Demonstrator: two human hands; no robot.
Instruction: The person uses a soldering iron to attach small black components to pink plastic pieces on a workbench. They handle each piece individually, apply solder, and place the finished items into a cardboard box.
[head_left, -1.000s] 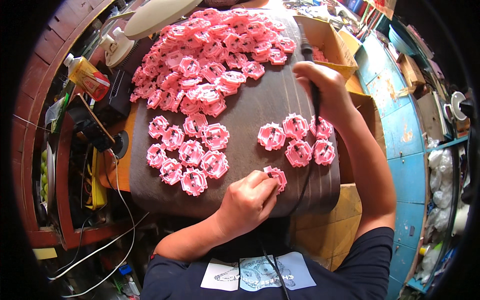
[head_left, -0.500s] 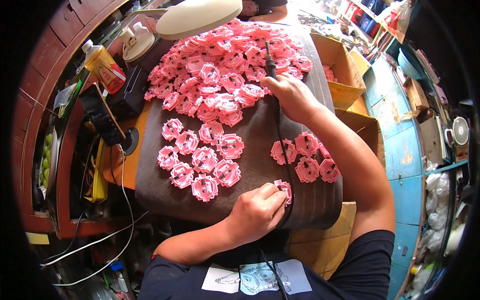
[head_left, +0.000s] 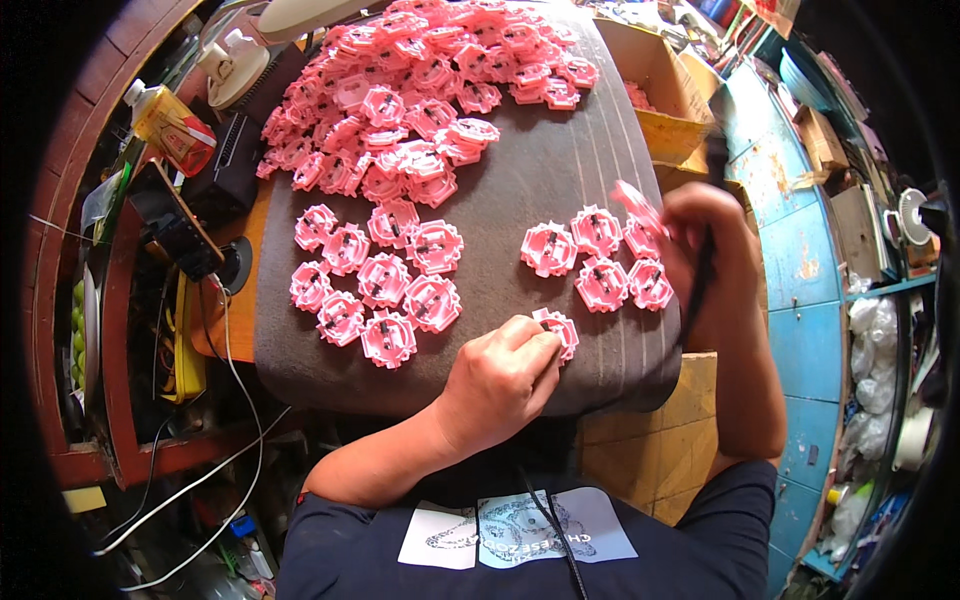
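Observation:
My left hand (head_left: 500, 372) pinches a pink plastic housing (head_left: 562, 338) at the near edge of the dark work mat (head_left: 500, 220). Small black parts sit in many of the housings. On the right, my right hand (head_left: 712, 232), smeared by motion, is closed around a soldering iron (head_left: 716, 150) with a black cord. A blurred, tilted pink housing (head_left: 634, 204) shows by its fingertips; whether they grip it I cannot tell. Close by lies a small group of pink housings (head_left: 601, 284). Several more housings (head_left: 383, 280) lie spaced out left of my left hand.
A large heap of pink housings (head_left: 400, 90) covers the mat's far side. Beyond its right edge stand cardboard boxes (head_left: 650, 85). At left are a phone (head_left: 175, 220) on a stand, a bottle (head_left: 170, 125) and white cables (head_left: 262, 440). A lamp head (head_left: 310, 12) hangs above.
My right hand has swung from beside the heap back toward me and right, carrying the soldering iron. A pink housing now appears raised by its fingers. My left hand keeps its pinch; the view has shifted.

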